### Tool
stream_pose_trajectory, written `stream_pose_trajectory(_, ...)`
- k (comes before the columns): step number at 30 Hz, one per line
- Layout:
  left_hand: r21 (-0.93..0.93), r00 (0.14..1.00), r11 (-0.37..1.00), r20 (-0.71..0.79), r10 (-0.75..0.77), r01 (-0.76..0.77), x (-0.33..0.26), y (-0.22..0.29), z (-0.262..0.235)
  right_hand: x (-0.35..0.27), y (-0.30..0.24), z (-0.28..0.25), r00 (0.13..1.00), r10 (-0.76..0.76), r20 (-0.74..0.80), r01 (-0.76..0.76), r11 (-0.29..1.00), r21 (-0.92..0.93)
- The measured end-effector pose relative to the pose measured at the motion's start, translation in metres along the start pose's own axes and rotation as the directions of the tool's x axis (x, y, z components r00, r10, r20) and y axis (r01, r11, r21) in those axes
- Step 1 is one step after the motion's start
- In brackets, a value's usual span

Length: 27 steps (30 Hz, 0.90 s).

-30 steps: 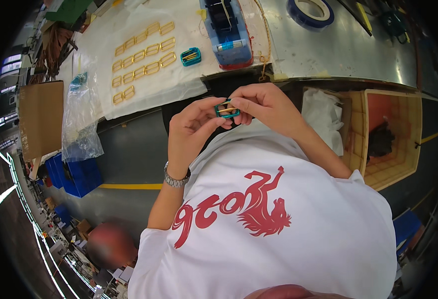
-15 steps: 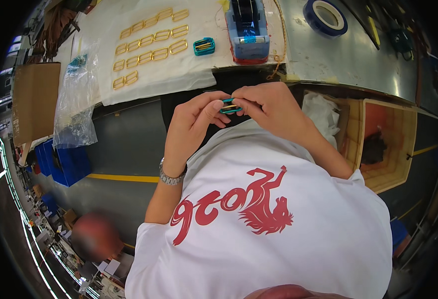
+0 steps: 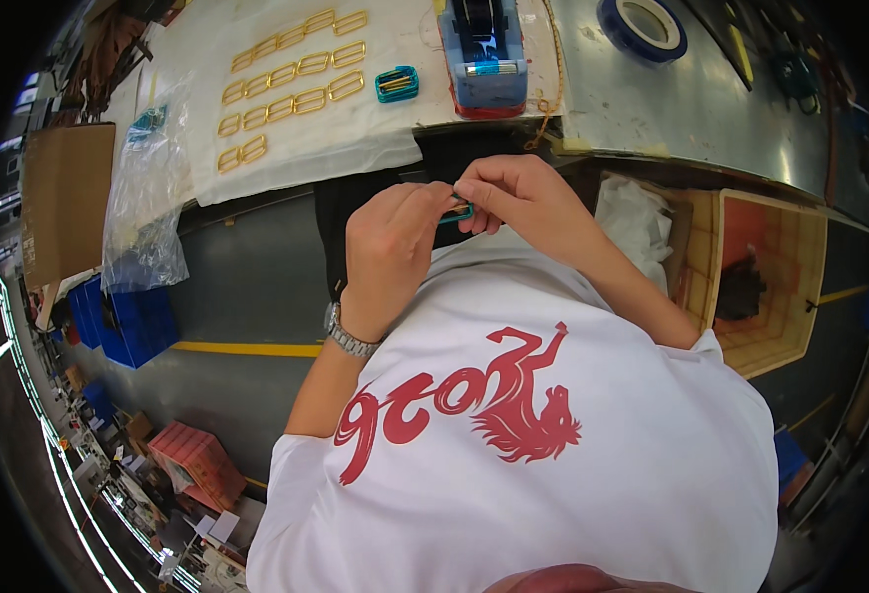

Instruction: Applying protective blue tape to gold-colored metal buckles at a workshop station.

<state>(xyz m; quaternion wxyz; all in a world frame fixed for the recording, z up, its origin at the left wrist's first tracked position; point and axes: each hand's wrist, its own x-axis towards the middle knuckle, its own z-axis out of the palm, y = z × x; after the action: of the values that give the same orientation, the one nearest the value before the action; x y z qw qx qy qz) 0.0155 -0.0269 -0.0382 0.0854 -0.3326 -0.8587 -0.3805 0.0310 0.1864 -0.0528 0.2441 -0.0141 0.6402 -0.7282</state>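
In front of my shirt, my left hand [image 3: 391, 240] and my right hand [image 3: 525, 200] meet at the fingertips. Between them they pinch a small rectangular buckle [image 3: 457, 212] with a teal covering and a bit of gold showing in its middle. Fingers hide most of it. The back of my left hand faces up. On the white-covered table ahead lie several gold slide buckles [image 3: 297, 102] in rows. To their right sits another teal-covered buckle piece [image 3: 397, 84], with gold inside. Beside that stands a blue tape dispenser [image 3: 487, 87] loaded with tape.
A blue tape roll [image 3: 643, 29] lies on the metal tabletop [image 3: 696, 104] at right. Below it is an open yellowish crate [image 3: 766, 336]. At left hang a clear plastic bag [image 3: 143, 237] and a cardboard sheet [image 3: 67, 208], above blue bins [image 3: 130, 326].
My left hand has rolled over so its back faces up, covering more of the buckle. My right fingers have shifted around the buckle's edge. The view has moved slightly.
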Motion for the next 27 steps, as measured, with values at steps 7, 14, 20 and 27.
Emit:
stream_pose_trajectory(7, -0.236, 0.912, 0.883, 0.172, -0.374, 0.406, -0.002, 0.007, -0.007, -0.007, -0.004, 0.006, 0.985, -0.136, -0.103, 0.100, 0.950, -0.295)
stream_pose_trajectory(14, -0.157, 0.921, 0.920, 0.218, -0.323, 0.359, 0.000, 0.013, -0.013, -0.005, -0.003, 0.003, 0.969, -0.167, -0.184, 0.121, 0.964, -0.236)
stream_pose_trajectory(20, -0.040, 0.980, 0.993, 0.171, -0.098, 0.107, 0.001, 0.005, -0.009, 0.000, 0.002, -0.006, 0.997, -0.018, -0.072, 0.018, 1.000, 0.003)
stream_pose_trajectory(27, -0.043, 0.982, 0.991, 0.145, -0.121, 0.128, 0.000, 0.001, -0.005, 0.002, -0.003, 0.001, 0.993, -0.068, -0.098, 0.051, 0.985, -0.167)
